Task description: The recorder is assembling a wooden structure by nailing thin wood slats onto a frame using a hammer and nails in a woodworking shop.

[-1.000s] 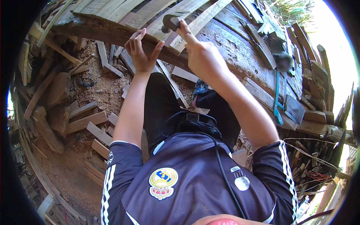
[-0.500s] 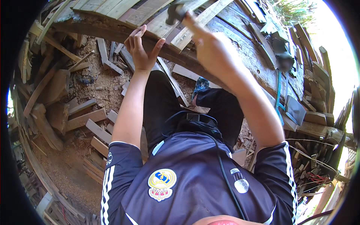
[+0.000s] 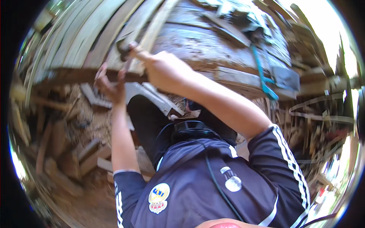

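My right hand (image 3: 165,70) is closed around the handle of a hammer (image 3: 123,48). The hammer's head is over the near ends of pale wooden slats (image 3: 85,38), which lie side by side on a heavy wooden bench (image 3: 190,47). Just below the hammer, my left hand (image 3: 111,86) is at the bench's near edge. Its fingers point up and its thumb stands apart from them, though motion blurs them; I see nothing held there. Whether its fingertips touch the slats I cannot tell.
A teal tool (image 3: 262,74) and a grey flat piece (image 3: 286,78) are at the bench's right end. A dark offcut (image 3: 227,29) rests on the bench top. Wood scraps (image 3: 91,159) and sawdust cover the floor at left; more wood is piled at right.
The view has swung, so the bench and slats appear lower and turned. The hammer has moved closer to my left hand, which remains by the slat ends.
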A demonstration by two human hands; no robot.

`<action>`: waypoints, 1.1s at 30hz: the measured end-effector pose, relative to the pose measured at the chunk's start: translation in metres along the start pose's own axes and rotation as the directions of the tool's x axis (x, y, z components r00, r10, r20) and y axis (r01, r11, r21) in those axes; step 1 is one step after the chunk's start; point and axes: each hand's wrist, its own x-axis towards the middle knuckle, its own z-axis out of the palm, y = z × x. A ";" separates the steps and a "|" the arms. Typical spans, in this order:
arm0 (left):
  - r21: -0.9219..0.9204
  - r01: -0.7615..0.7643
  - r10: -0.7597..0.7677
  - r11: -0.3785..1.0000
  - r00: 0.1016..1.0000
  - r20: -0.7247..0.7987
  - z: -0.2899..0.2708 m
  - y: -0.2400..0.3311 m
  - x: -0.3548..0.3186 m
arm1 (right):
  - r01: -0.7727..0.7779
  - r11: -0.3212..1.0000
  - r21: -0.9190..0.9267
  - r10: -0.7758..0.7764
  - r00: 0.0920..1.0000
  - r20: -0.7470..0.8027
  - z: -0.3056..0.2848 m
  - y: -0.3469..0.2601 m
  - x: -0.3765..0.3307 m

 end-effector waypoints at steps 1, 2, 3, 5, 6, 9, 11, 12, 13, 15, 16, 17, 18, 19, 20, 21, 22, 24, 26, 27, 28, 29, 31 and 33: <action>0.012 0.013 -0.013 1.000 1.000 -0.013 0.001 0.002 -0.002 | -0.007 1.000 0.001 0.007 1.000 -0.012 -0.004 0.002 -0.006; 0.018 0.018 -0.018 1.000 1.000 0.005 0.001 0.001 -0.003 | -0.006 1.000 0.003 0.006 1.000 -0.023 -0.011 0.005 -0.011; 0.053 0.021 -0.022 0.998 1.000 0.018 -0.006 -0.001 -0.001 | -0.001 0.999 0.041 0.002 1.000 -0.022 -0.019 0.008 -0.015; 0.044 0.058 -0.061 0.997 0.994 0.086 -0.001 0.011 0.001 | -0.025 0.999 0.025 0.027 0.993 -0.118 -0.029 0.031 -0.026; 0.044 0.049 -0.053 0.998 0.995 0.085 0.005 0.015 0.003 | -0.053 0.998 0.027 0.056 0.985 -0.162 -0.035 0.043 -0.035; 0.035 0.065 -0.068 0.997 0.995 0.080 -0.006 0.024 0.007 | -0.118 0.991 0.056 0.129 0.951 -0.279 -0.029 0.085 -0.051; 0.060 0.048 -0.052 0.997 0.996 0.074 -0.009 0.018 0.004 | -0.155 0.983 -0.095 0.113 0.931 -0.348 -0.034 0.111 -0.066; 0.071 0.040 -0.045 0.997 0.996 0.074 -0.006 0.016 0.003 | -0.166 0.970 -0.178 0.097 0.935 -0.340 -0.038 0.131 -0.073; 0.052 0.048 -0.052 0.997 0.996 0.078 -0.003 0.014 0.002 | -0.191 0.949 -0.252 0.101 0.938 -0.331 -0.045 0.145 -0.081; 0.049 0.063 -0.066 0.997 0.995 0.071 0.002 0.022 0.002 | -0.220 0.900 -0.375 0.096 0.942 -0.322 -0.055 0.178 -0.097; 0.045 0.087 -0.090 0.995 0.993 0.074 0.000 0.023 0.002 | -0.225 0.883 -0.411 0.110 0.952 -0.284 -0.064 0.184 -0.102; 0.067 0.087 -0.091 0.994 0.993 0.069 -0.001 0.022 0.000 | -0.167 0.876 -0.453 0.045 0.963 -0.268 -0.064 0.201 -0.104; 0.071 0.080 -0.085 0.994 0.994 0.071 -0.001 0.018 -0.001 | -0.109 0.863 -0.492 -0.019 0.969 -0.248 -0.061 0.217 -0.106; 0.087 0.102 -0.109 0.991 0.991 0.076 -0.003 0.017 0.000 | -0.101 0.868 -0.485 -0.023 0.970 -0.244 -0.062 0.218 -0.109; 0.103 0.124 -0.133 0.987 0.988 0.082 -0.006 0.016 0.000 | -0.117 0.879 -0.462 -0.016 0.962 -0.273 -0.062 0.219 -0.112; 0.101 0.104 -0.113 0.989 0.990 0.089 -0.007 0.015 0.000 | -0.132 0.890 -0.436 -0.006 0.953 -0.302 -0.060 0.220 -0.115; 0.119 0.103 -0.115 0.988 0.989 0.096 -0.007 0.019 0.002 | -0.120 0.898 -0.424 -0.010 0.956 -0.293 -0.057 0.222 -0.118; 0.105 0.129 -0.141 0.986 0.983 0.115 -0.008 0.024 0.006 | -0.207 0.882 -0.424 0.010 0.906 -0.422 -0.047 0.225 -0.124; 0.166 0.211 -0.236 0.963 0.959 0.153 -0.009 0.039 0.010 | -0.238 0.887 -0.396 0.024 0.880 -0.475 -0.037 0.225 -0.129; 0.206 0.248 -0.280 0.946 0.949 0.145 -0.007 0.051 0.012 | -0.273 0.882 -0.385 0.021 0.837 -0.547 -0.034 0.227 -0.132; 0.250 0.282 -0.322 0.926 0.937 0.134 -0.007 0.065 0.014 | -0.307 0.878 -0.367 0.018 0.788 -0.615 -0.030 0.226 -0.134; 0.268 0.315 -0.345 0.910 0.936 0.072 -0.005 0.077 0.012 | -0.309 0.877 -0.368 0.005 0.772 -0.636 -0.028 0.224 -0.133; 0.271 0.067 -0.093 0.960 0.992 0.085 0.006 0.114 0.021 | -0.346 0.853 -0.391 0.009 0.758 -0.652 -0.024 0.224 -0.132; 0.111 -0.146 0.119 0.983 0.969 0.216 0.023 0.146 0.039 | -0.353 0.859 -0.371 0.015 0.742 -0.670 -0.021 0.222 -0.129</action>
